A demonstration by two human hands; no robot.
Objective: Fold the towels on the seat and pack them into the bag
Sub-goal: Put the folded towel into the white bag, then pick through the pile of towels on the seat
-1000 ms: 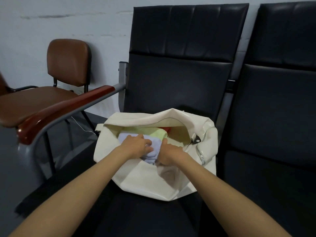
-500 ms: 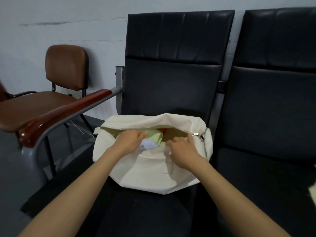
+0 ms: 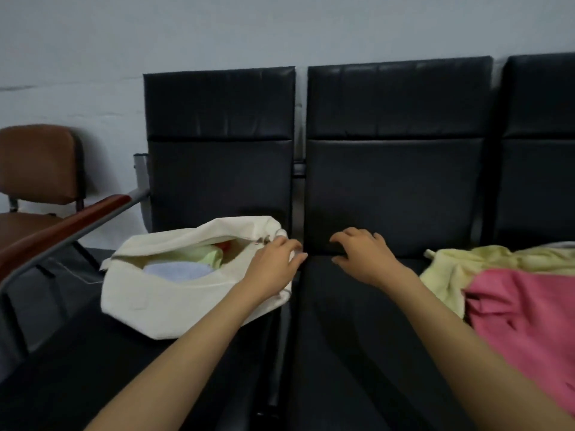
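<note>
A cream cloth bag (image 3: 174, 293) lies open on the left black seat. Inside it I see a folded pale blue towel (image 3: 177, 270), a light green towel (image 3: 205, 256) and a bit of orange behind them. My left hand (image 3: 273, 265) hovers over the bag's right end, fingers apart, holding nothing. My right hand (image 3: 364, 256) is above the middle black seat (image 3: 357, 321), fingers spread and empty. At the right edge lie a crumpled pink towel (image 3: 522, 312) and a yellow-green towel (image 3: 460, 265), unfolded.
A wooden armrest on a grey metal bar (image 3: 62, 225) runs along the bag's left. A brown chair (image 3: 34, 169) stands further left by the white wall. A third black seat back (image 3: 538, 144) is at the far right.
Both hands have come out of the bag and moved right, leaving the blue towel inside. The view has swung right, so the pink and yellow-green towels now show.
</note>
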